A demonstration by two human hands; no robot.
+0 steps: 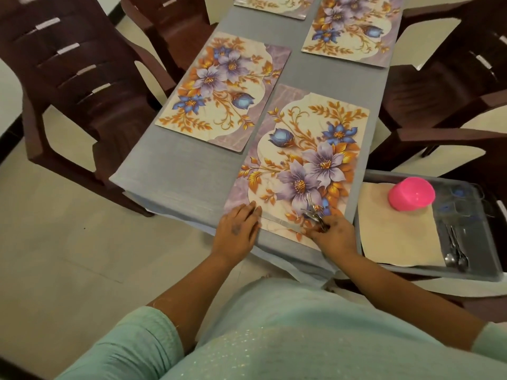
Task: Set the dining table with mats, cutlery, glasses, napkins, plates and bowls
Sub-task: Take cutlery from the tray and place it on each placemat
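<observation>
Several floral place mats lie on the grey table. The nearest mat sits in front of me. My left hand rests flat on its near left corner, fingers straight. My right hand grips a bunch of metal cutlery, with fork tines pointing up over the mat's near edge. A knife lies flat along that near edge between my hands. A second mat lies at the left, a third at the far right.
A grey tray to my right holds a cream napkin, a pink cup lying tipped, and spoons. Dark brown chairs stand around the table on both sides. A fourth mat shows at the top edge.
</observation>
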